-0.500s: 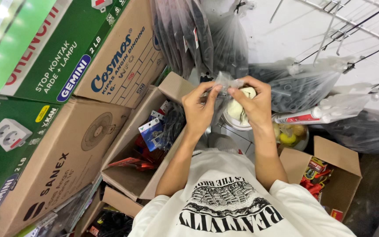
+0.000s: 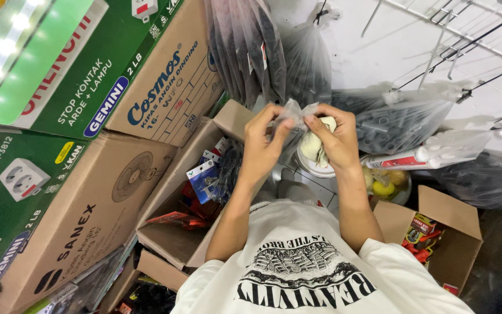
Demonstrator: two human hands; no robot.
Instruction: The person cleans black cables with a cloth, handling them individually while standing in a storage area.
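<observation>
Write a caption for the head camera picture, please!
Both hands pinch a small clear plastic bag above open cardboard boxes.

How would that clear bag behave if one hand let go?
The clear bag looks thin and crinkled, so probably floppy. Pinched at the top by the left hand and right hand, it would likely sag. The pale contents seem small, so probably light.

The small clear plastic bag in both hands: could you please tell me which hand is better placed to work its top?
Probably the left hand: its fingertips pinch the small clear plastic bag at its crinkled top, while the right hand cradles the whitish contents below.
</observation>
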